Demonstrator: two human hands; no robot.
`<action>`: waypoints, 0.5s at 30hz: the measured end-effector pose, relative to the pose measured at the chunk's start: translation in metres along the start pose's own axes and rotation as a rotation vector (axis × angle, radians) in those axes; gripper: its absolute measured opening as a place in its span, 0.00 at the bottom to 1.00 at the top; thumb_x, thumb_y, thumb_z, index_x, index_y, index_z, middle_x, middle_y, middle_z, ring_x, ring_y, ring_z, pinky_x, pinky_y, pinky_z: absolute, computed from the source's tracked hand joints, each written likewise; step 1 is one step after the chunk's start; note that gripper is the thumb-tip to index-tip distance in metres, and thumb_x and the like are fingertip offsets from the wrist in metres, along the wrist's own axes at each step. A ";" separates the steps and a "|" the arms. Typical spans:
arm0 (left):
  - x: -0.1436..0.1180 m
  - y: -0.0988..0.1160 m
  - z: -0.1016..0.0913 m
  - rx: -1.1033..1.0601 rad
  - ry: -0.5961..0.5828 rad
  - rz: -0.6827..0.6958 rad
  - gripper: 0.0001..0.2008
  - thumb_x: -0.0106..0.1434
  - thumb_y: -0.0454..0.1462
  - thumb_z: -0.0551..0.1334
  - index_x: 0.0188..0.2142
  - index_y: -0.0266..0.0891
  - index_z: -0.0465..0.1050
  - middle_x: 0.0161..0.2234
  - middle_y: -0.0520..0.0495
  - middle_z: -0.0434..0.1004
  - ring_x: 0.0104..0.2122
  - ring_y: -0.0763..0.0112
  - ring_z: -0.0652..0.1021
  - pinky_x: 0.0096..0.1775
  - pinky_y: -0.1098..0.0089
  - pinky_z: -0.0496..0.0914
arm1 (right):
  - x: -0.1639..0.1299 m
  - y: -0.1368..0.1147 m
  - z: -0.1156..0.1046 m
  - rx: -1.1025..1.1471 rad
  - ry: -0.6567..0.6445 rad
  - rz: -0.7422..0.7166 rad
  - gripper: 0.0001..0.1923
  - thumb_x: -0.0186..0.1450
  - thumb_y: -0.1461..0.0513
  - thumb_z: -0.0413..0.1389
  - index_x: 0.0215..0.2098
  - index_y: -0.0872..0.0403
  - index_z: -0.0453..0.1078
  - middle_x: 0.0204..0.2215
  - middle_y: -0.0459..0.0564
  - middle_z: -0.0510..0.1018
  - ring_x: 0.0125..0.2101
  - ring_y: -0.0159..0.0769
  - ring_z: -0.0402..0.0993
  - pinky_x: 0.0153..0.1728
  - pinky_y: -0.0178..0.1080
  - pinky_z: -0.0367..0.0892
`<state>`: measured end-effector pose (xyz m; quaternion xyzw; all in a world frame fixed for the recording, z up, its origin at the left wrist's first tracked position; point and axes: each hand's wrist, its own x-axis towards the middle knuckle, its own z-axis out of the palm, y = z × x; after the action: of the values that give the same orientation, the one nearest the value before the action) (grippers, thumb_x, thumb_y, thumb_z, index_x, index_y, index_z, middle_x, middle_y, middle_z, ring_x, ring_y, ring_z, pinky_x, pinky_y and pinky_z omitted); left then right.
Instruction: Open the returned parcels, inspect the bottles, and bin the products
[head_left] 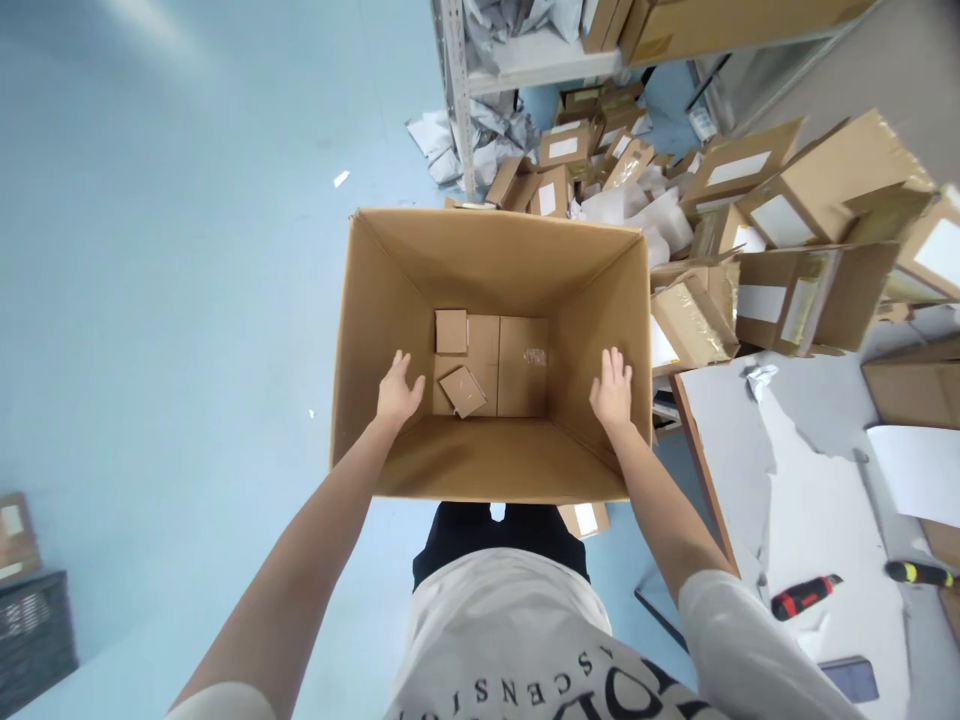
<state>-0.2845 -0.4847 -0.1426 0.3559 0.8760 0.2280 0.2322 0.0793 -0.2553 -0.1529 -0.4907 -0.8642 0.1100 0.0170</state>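
A large open cardboard box (390, 290) stands on the blue floor in front of me. Both my arms reach down into it. My left hand (397, 390) is flat against the left inner wall, fingers spread. My right hand (613, 390) presses flat on the right inner wall, fingers together and pointing up. On the box's bottom lie two small cardboard boxes, one square (451, 331) and one turned at an angle (463, 391), between my hands and touching neither.
A heap of labelled cardboard boxes (780, 190) fills the floor at the right. A metal shelf (525, 60) stands behind the box. A table (810, 470) at right holds white paper, a red-black cutter (806, 596) and a phone (851, 680). A dark crate (34, 630) sits lower left.
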 end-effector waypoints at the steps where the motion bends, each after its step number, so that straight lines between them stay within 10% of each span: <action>1: 0.006 0.002 0.010 -0.008 -0.016 -0.026 0.29 0.61 0.40 0.58 0.61 0.32 0.61 0.65 0.36 0.55 0.61 0.54 0.65 0.62 0.60 0.60 | 0.011 -0.005 0.011 0.072 -0.012 0.006 0.37 0.64 0.68 0.42 0.69 0.60 0.37 0.67 0.60 0.48 0.67 0.45 0.43 0.62 0.56 0.49; 10: 0.032 -0.059 0.107 -0.144 -0.178 -0.640 0.37 0.62 0.54 0.55 0.62 0.30 0.58 0.62 0.33 0.60 0.62 0.52 0.62 0.63 0.59 0.55 | 0.054 -0.045 0.137 0.286 -0.355 0.200 0.39 0.63 0.65 0.47 0.70 0.55 0.37 0.65 0.60 0.53 0.63 0.50 0.54 0.58 0.54 0.59; 15: 0.049 -0.119 0.166 -0.251 -0.202 -0.716 0.37 0.63 0.59 0.49 0.61 0.35 0.61 0.63 0.38 0.59 0.64 0.57 0.59 0.64 0.60 0.53 | 0.051 -0.076 0.217 0.292 -0.510 0.189 0.40 0.62 0.66 0.49 0.70 0.53 0.39 0.65 0.59 0.56 0.61 0.48 0.58 0.57 0.50 0.61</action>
<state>-0.2830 -0.4872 -0.3528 0.0172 0.8827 0.2018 0.4240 -0.0407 -0.2872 -0.3527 -0.5179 -0.7661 0.3538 -0.1401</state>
